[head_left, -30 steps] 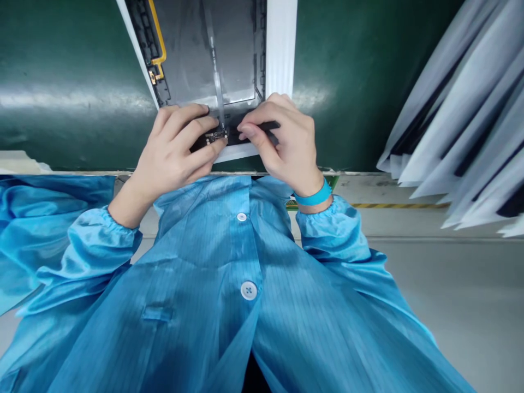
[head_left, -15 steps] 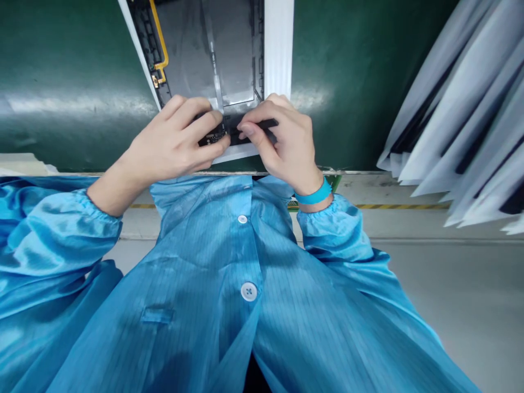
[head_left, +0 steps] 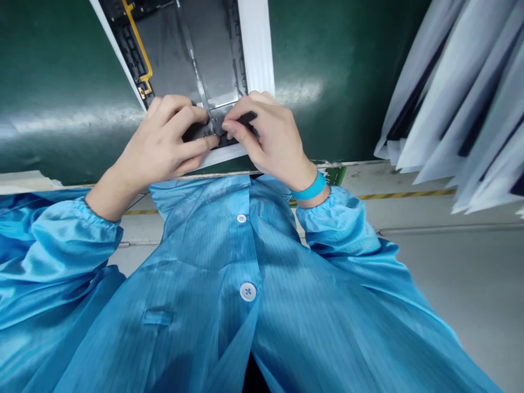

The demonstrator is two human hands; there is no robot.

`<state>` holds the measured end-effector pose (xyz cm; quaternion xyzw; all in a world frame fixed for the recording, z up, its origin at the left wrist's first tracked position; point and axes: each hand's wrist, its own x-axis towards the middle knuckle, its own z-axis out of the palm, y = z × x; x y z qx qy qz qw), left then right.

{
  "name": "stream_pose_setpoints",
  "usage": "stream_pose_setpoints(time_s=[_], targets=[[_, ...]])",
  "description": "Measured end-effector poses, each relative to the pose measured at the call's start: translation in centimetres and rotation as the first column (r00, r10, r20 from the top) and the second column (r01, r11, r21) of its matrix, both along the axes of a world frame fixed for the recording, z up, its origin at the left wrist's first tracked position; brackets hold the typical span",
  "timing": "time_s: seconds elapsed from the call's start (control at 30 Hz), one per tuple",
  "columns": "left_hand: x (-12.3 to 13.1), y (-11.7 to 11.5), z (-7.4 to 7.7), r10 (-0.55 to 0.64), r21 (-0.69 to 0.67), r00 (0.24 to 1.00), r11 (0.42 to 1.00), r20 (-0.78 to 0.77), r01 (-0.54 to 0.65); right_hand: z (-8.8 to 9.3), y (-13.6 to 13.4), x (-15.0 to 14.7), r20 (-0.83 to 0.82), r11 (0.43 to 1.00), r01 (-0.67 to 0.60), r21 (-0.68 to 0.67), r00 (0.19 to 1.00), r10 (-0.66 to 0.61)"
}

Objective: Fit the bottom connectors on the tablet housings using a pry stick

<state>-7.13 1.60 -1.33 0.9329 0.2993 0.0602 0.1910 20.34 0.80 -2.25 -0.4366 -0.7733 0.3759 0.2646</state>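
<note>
Opened flat device (head_left: pixel 170 63) on the green worktop (head_left: pixel 327 65), and both hands are busy at its near end! Closest of all, a blue coat (head_left: pixel 196 256) fills the foreground, white button (head_left: pixel 248 291) down the middle, with a turquoise band (head_left: pixel 311 188) around the right wrist. Up to the hands we go: the left hand (head_left: pixel 161 136) arches over the device's near edge, fingers bent and spread, a dark piece (head_left: pixel 195 131) showing beneath them; whether they pinch it, I cannot tell. Across from it, the right hand (head_left: pixel 272 128) has thumb and forefinger pinched together on a slim black object (head_left: pixel 248 117), fingertips just beside the left ones. Beyond them, a grey strip (head_left: pixel 194 65) runs up the dark panel, and a yellow cable (head_left: pixel 141 49) bends along the left side. White edging (head_left: pixel 257 49) borders the device on the right. Over on the right, pale sheets (head_left: pixel 446 93) hang in folds, and far below lies grey floor (head_left: pixel 458 278), a yellow-and-black stripe (head_left: pixel 405 194) crossing nearby.
</note>
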Motion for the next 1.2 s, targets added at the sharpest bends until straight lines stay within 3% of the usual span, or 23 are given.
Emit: stream_pose_setpoints(time_s=[0.2,0.43,0.63,0.93,1.2], targets=[[-0.3,0.4,-1.4,-0.05,0.105,0.998,0.993,0.029,0.047,-1.2,1.0,-0.5,-0.056,0.999,-0.028,0.026,0.998,0.029],[-0.2,0.7,-1.1,0.083,-0.218,0.996,0.973,0.017,-0.078,-1.1,1.3,-0.4,-0.016,0.998,-0.067,0.012,0.998,0.067],[-0.2,0.9,-0.7,0.011,-0.136,1.0,0.991,-0.003,-0.011,-2.8,1.7,-0.2,-0.136,0.988,-0.003,0.156,0.99,0.024],[-0.6,-0.1,-1.9,0.016,-0.01,1.0,1.0,0.007,-0.016,-0.3,1.6,0.3,-0.115,0.997,0.041,-0.065,0.992,-0.049],[-0.3,0.0,-1.7,0.051,-0.077,0.998,0.996,-0.023,-0.053,-0.3,1.4,0.7,-0.113,0.994,0.041,-0.1,0.992,-0.052]])
